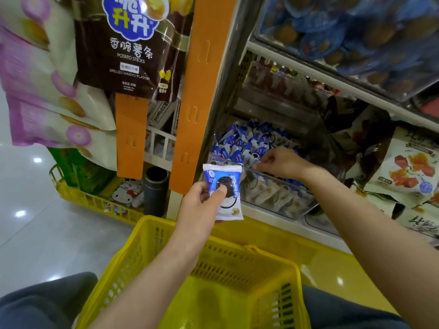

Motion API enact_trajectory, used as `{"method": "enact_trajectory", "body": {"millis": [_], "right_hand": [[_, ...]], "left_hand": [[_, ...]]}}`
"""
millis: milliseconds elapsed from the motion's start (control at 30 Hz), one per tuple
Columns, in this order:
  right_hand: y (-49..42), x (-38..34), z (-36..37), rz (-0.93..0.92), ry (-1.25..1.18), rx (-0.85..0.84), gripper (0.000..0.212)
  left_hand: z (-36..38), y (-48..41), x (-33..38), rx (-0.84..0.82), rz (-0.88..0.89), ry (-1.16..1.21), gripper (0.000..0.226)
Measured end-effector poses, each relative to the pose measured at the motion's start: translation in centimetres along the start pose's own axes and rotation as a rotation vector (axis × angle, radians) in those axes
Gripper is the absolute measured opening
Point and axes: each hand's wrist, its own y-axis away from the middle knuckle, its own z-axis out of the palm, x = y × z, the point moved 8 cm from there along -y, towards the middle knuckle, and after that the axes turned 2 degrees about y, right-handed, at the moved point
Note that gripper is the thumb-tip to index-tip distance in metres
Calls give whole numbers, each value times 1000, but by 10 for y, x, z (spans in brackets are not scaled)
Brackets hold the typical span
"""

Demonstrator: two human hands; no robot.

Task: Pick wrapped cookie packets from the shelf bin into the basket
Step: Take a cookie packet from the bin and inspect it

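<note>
My left hand (202, 205) pinches a blue-and-white wrapped cookie packet (225, 193) upright, just in front of the shelf and above the far rim of the yellow basket (147, 236). My right hand (280, 162) reaches into the clear shelf bin (273, 200), fingers curled on the edge of another cookie packet (257, 160) among several blue-and-white ones (244, 141). The basket sits between my knees; its inside looks bare.
An orange shelf post (192, 96) stands left of the bin. Hanging snack bags (118, 48) crowd the upper left. Brown snack pouches (408, 172) fill the shelf to the right. A second yellow basket (95, 200) with goods sits on the floor at left.
</note>
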Motion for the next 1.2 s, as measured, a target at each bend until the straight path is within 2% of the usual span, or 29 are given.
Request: {"method": "enact_trajectory", "body": {"millis": [133,233,300,367,433,533,600,700,867,1033,1100,1200], "right_hand": [[-3,-1,0,0,-52,20,26],[3,-1,-5,-11,-177,53,15],[13,-2,-21,-23,-242,181,9],[31,-4,-45,-63,-280,394,7],[56,-13,-68,-178,-373,592,5],[90,-24,-79,-322,-494,705,3],[107,-28,-68,-368,-522,688,4],[121,-30,-32,-394,-556,561,10],[124,-27,33,-282,-805,320,17],[122,-25,64,-185,-1024,222,17],[120,-24,71,-138,-1098,182,17],[119,-23,77,-93,-1239,118,10]], "left_hand": [[-4,1,1,19,-1,-23,25],[-6,3,2,18,2,-28,29],[-6,5,3,8,9,-44,29],[-6,7,3,2,13,-74,30],[-7,8,3,4,10,-85,31],[-9,8,2,7,2,-84,31],[-7,9,3,-12,9,-77,32],[-2,11,7,-35,72,-39,32],[5,18,-2,-56,101,-77,31],[-2,17,-4,39,222,-295,19],[-4,11,-14,23,162,-291,17],[5,10,-31,-124,-51,-178,28]]}}
